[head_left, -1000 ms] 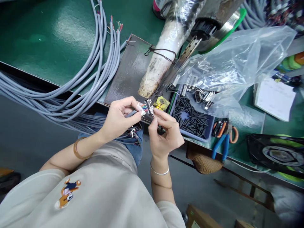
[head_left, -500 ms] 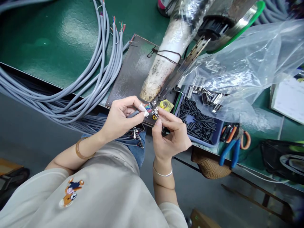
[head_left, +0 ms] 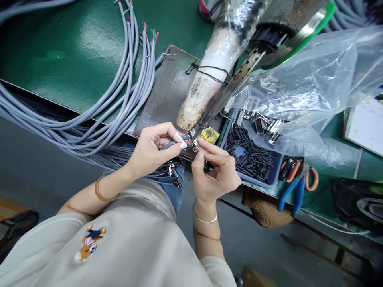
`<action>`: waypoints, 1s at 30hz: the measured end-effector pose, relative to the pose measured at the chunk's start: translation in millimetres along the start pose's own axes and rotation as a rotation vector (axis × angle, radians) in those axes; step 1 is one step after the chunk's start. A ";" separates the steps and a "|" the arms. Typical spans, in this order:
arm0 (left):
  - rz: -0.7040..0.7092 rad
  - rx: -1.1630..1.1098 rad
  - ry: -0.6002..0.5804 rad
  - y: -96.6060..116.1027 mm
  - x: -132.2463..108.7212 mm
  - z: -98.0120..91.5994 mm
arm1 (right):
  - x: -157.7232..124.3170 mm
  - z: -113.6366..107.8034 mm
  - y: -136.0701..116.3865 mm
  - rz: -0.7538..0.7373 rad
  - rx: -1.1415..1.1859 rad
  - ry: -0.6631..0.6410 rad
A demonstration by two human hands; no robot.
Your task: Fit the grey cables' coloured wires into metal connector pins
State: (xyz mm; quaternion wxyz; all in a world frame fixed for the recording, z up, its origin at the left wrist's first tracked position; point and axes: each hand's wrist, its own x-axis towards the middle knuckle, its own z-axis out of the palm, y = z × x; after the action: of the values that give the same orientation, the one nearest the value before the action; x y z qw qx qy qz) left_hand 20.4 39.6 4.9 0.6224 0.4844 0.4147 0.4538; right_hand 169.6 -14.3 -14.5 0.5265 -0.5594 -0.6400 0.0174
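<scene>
My left hand is closed on the end of a grey cable, its stripped coloured wires fanning out past my fingertips. My right hand pinches a small metal connector against those wires, right at the bench edge. Both hands hover in front of a dark metal plate and just below the tip of a wrapped soldering tool. Finished cable ends with connectors hang over my lap.
A bundle of grey cables loops across the green bench. A blue tray of black tubing pieces, a clear plastic bag of connectors, blue-handled pliers and orange-handled cutters lie to the right.
My hands stay together at the bench edge with the cable end and connector; the view has shifted slightly, and my right fingers have closed in on the connector a little.
</scene>
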 end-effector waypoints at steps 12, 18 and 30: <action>-0.009 0.018 0.001 0.9 0.1 1.8 | -2.1 -0.9 0.5 -0.007 -0.017 -0.007; 0.001 0.026 0.024 5.7 1.1 3.1 | 2.3 -1.9 -3.0 -0.018 -0.025 -0.003; -0.104 -0.064 -0.036 5.2 1.7 -0.9 | -1.6 -4.3 -3.7 -0.098 -0.091 -0.015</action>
State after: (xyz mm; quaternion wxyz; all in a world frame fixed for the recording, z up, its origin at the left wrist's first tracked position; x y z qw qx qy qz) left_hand 19.0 42.1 9.8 0.6676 0.4500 0.4133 0.4254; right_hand 169.7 -19.3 -11.4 0.4960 -0.5504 -0.6708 -0.0331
